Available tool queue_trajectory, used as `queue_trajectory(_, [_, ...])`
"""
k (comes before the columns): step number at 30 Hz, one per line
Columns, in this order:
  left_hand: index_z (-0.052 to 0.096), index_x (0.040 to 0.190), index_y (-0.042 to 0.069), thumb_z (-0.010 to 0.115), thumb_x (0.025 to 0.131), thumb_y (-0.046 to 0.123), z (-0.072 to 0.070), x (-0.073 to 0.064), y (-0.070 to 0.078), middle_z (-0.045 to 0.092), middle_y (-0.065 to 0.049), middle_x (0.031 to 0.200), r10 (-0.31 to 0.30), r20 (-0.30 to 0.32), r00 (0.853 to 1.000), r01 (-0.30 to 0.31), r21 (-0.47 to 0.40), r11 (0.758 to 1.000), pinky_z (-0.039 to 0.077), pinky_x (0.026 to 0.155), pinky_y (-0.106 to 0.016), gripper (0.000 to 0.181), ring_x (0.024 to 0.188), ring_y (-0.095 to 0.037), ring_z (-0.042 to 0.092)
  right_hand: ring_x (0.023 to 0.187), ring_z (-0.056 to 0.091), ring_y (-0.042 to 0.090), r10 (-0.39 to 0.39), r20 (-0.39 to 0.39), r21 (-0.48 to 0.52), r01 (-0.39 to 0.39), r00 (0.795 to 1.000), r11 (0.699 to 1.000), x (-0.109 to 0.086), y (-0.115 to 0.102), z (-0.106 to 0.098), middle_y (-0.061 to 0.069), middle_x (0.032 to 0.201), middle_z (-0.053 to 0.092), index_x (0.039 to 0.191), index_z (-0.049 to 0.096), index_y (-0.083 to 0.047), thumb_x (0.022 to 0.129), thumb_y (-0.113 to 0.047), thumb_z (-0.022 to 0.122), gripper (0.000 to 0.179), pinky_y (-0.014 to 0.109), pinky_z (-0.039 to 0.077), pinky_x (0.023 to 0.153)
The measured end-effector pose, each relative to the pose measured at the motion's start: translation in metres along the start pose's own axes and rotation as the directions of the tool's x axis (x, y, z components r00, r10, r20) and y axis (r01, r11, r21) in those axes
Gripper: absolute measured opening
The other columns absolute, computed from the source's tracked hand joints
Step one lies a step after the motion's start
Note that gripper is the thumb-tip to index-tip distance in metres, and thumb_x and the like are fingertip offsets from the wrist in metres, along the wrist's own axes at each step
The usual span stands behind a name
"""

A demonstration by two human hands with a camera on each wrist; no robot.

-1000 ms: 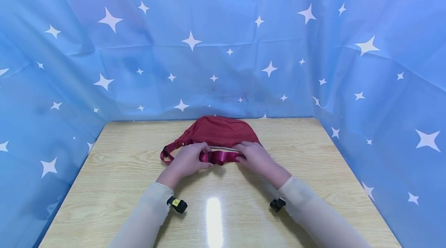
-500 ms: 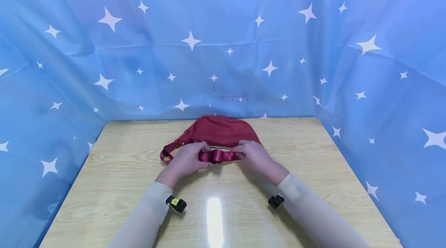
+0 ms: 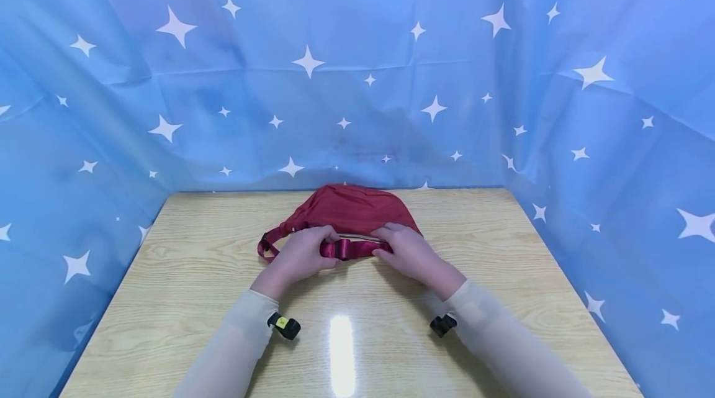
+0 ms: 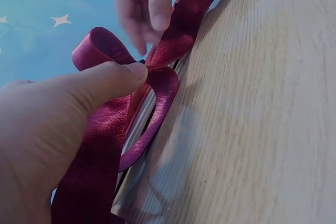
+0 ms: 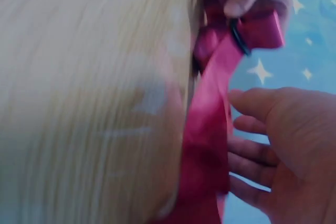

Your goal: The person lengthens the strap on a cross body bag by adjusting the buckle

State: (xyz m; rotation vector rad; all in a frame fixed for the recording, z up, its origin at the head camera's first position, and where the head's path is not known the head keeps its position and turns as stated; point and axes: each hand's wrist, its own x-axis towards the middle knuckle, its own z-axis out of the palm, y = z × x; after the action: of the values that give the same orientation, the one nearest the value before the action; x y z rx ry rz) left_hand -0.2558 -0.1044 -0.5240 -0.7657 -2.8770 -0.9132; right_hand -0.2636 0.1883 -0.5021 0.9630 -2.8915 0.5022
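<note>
Red bag (image 3: 357,210): lies near the far edge of the worktop (image 3: 223,298), rounded side away from the person and straighter edge towards them, which seems to put its strap within easy reach of both hands.
Strap (image 3: 363,249): runs along the bag's near side, between the two hands, just in front of a pale, zip-like line (image 3: 357,237); at the bag's left end it bends into a small loop.
Left hand (image 3: 301,256): pinches the strap beside a black slider (image 5: 240,40), thumb laid over the webbing – probably to steady that spot, since loose webbing would shift freely if only one end were handled.
Strap folds (image 4: 167,95): bow out on both sides of the left thumb, suggesting slack gathered there rather than webbing pulled tight.
Right hand (image 3: 410,252): at the strap's other stretch, fingers loosely parted and their tips by its edge; whether they touch it cannot be told, though the position looks suited to guiding the webbing.
Forearms: come in from either side in pale sleeves (image 3: 240,330), a small black wrist camera (image 3: 287,326) on each, leaving the strap in plain sight between them.
Backdrop: blue starred cloth (image 3: 357,94) hangs behind the worktop and along its sides.
</note>
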Motion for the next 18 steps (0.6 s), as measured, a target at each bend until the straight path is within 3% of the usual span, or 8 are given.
queue_trajectory(4, [0.071, 0.116, 0.025, 0.099, 0.086, 0.030, 0.000, 0.001, 0.001, 0.072, 0.012, 0.104, 0.000, -0.003, 1.000, 0.000, -0.012, 1.000, 0.057, 0.085, -0.035, 0.042, 0.091, -0.010, 0.065, 0.125, 0.069, 0.027, -0.022, 0.015, 0.076, 0.021, 1.000, 0.997, 0.009, -0.010, 0.012, 0.008, 0.132, 0.074, 0.139, 0.074, -0.012, 0.103, -0.021, 0.081, 0.038, 0.048, 0.056, 0.108])
queue_trajectory(11, [0.071, 0.117, 0.026, 0.099, 0.086, 0.032, 0.001, 0.000, -0.001, 0.072, 0.012, 0.106, -0.004, 0.000, 1.000, 0.004, -0.015, 1.000, 0.057, 0.088, -0.035, 0.042, 0.093, -0.010, 0.065, 0.105, 0.074, 0.021, -0.078, -0.081, 0.128, 0.088, 0.994, 0.988, 0.011, -0.011, 0.016, 0.003, 0.109, 0.077, 0.123, 0.084, -0.012, 0.100, 0.001, 0.079, 0.027, 0.042, 0.061, 0.094])
queue_trajectory(18, [0.073, 0.118, 0.025, 0.100, 0.084, 0.034, -0.004, -0.003, -0.002, 0.072, 0.012, 0.104, -0.028, -0.007, 1.000, 0.028, -0.035, 0.999, 0.057, 0.087, -0.035, 0.045, 0.091, -0.011, 0.065, 0.095, 0.072, 0.021, -0.057, -0.108, 0.061, 0.063, 0.993, 0.996, 0.002, 0.007, 0.007, 0.001, 0.102, 0.075, 0.121, 0.086, -0.013, 0.098, 0.001, 0.081, 0.027, 0.042, 0.061, 0.086])
